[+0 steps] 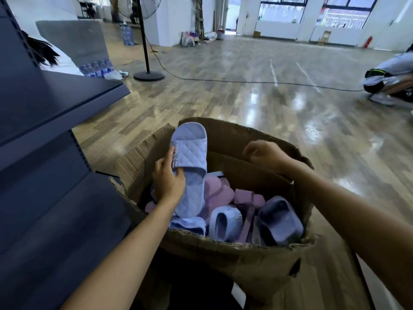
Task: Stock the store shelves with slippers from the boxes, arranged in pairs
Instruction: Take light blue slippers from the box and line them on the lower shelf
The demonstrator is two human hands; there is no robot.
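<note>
Dark shelves (55,95) stand at the left, beside a torn cardboard box (234,253) on the wooden floor (223,97). Pink and blue slippers (225,222) lie jumbled inside the box. The left hand (168,182) grips a quilted blue slipper (192,157) by its strap, raised above the pile. The right hand (266,154) hovers over the box's inner flap, fingers loosely curled, holding nothing.

Daylight comes from the far windows (348,14), blown out pale — it lies as streaky glare on the glossy floor (257,97). The shelves (55,97) at left are dim and bluish. Wide-angle bending curves the edges; the far room is soft, slightly smeared.
</note>
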